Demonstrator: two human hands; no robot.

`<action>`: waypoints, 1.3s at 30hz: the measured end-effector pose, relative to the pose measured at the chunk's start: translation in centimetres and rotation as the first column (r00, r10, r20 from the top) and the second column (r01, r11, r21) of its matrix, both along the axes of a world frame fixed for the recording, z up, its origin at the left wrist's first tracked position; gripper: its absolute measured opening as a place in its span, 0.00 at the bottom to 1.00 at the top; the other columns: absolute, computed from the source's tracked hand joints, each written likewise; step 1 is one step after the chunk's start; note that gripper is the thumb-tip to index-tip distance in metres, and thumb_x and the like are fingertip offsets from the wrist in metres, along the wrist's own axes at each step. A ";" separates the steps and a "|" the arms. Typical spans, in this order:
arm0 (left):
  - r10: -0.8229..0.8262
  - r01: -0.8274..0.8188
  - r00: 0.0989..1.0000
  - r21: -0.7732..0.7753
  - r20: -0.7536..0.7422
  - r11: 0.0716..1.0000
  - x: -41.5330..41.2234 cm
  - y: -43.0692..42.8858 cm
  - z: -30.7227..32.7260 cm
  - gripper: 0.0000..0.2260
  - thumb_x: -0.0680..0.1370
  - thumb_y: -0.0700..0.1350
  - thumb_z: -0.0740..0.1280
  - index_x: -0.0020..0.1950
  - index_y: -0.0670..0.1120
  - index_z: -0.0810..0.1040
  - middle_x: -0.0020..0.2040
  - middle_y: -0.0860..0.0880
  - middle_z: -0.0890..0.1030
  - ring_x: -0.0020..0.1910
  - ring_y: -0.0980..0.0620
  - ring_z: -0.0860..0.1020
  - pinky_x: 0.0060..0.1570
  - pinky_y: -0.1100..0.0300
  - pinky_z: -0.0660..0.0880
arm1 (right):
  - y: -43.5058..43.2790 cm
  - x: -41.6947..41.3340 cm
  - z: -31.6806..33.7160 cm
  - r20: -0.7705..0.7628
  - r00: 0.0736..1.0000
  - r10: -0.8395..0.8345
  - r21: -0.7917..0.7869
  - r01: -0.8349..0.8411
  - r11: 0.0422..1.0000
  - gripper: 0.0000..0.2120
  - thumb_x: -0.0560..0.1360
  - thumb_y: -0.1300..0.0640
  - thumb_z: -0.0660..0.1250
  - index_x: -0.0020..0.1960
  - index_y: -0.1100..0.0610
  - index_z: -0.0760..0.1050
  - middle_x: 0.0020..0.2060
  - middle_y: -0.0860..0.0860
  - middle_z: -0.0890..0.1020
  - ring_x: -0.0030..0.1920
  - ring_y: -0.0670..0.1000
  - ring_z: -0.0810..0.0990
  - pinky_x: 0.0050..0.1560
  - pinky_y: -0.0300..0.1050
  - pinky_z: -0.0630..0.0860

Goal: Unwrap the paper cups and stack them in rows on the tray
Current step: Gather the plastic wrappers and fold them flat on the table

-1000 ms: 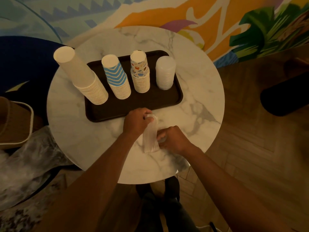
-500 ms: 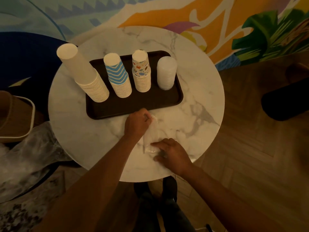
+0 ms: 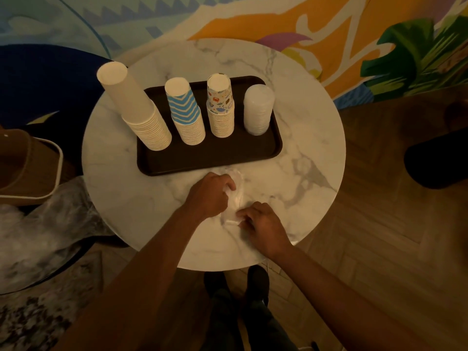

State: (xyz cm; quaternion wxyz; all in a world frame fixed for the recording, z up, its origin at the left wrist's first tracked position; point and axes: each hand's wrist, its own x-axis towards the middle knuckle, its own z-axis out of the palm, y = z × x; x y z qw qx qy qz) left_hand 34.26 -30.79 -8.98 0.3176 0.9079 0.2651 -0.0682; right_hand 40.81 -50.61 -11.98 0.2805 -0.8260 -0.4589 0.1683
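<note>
A dark brown tray [image 3: 215,158] sits on the round marble table [image 3: 304,138]. On it stand a row of upside-down stacks: plain white cups [image 3: 136,110], blue zigzag cups [image 3: 186,112], patterned cups [image 3: 220,107] and clear plastic cups [image 3: 258,110]. In front of the tray lies a clear plastic wrapper [image 3: 236,196], flattened on the marble. My left hand [image 3: 211,195] grips its far end with curled fingers. My right hand [image 3: 263,228] pinches its near end.
A brown bag with a white rim [image 3: 27,171] stands to the left of the table. Crumpled clear plastic [image 3: 43,229] lies below it on a dark round surface. A dark object [image 3: 438,160] sits on the wood floor at the right. My feet [image 3: 238,287] show under the table's edge.
The wrapper has gone from a raised tube to lying flat on the marble. My right hand slid down to its near end and now pinches it. My left hand kept its grip.
</note>
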 end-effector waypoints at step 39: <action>-0.039 -0.005 0.971 0.182 0.237 0.983 -5.1 -2.3 -2.6 0.18 0.73 0.55 0.75 0.61 0.52 0.83 0.59 0.55 0.80 0.56 0.51 0.73 0.55 0.49 0.75 | 9.1 7.3 4.0 -0.298 0.909 -0.291 -0.620 0.047 0.783 0.14 0.73 0.47 0.74 0.45 0.59 0.82 0.46 0.58 0.85 0.50 0.57 0.84 0.51 0.48 0.78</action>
